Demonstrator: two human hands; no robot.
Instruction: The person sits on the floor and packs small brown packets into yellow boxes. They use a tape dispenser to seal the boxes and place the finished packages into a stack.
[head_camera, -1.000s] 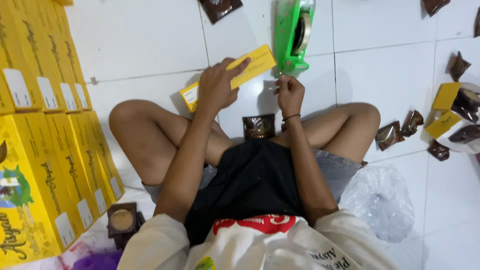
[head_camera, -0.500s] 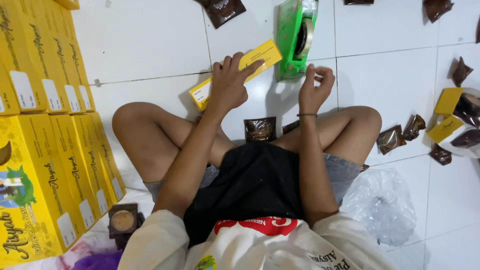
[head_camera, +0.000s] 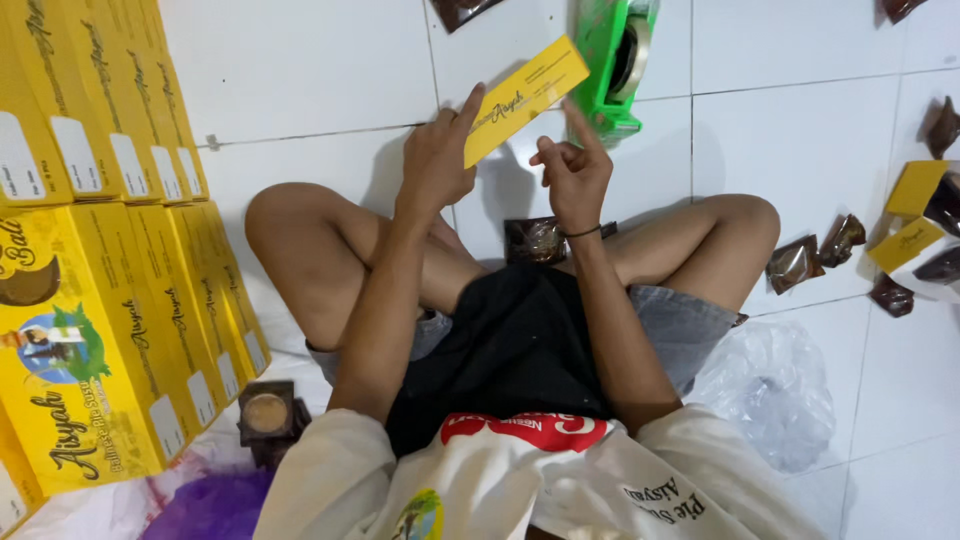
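Stacks of yellow cartons (head_camera: 100, 300), each with a white rectangular label, are piled left of the flat yellow box (head_camera: 527, 98), which is raised over the white tiled floor (head_camera: 300, 70). Its lower end is pinched by the left hand (head_camera: 438, 160); the right hand (head_camera: 573, 172), just right of it, is loosely curled with the forefinger raised, holding nothing. A green tape dispenser (head_camera: 617, 62) lies just beyond the box. Four dark brown wrapped packets (head_camera: 796, 264) are scattered far right; another open yellow box (head_camera: 915, 190) there holds more.

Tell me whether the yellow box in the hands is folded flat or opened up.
Folded flat, it seems. The yellow box looks like a thin flat strip, pinched at its lower end by the left hand; the right hand is just beside it.
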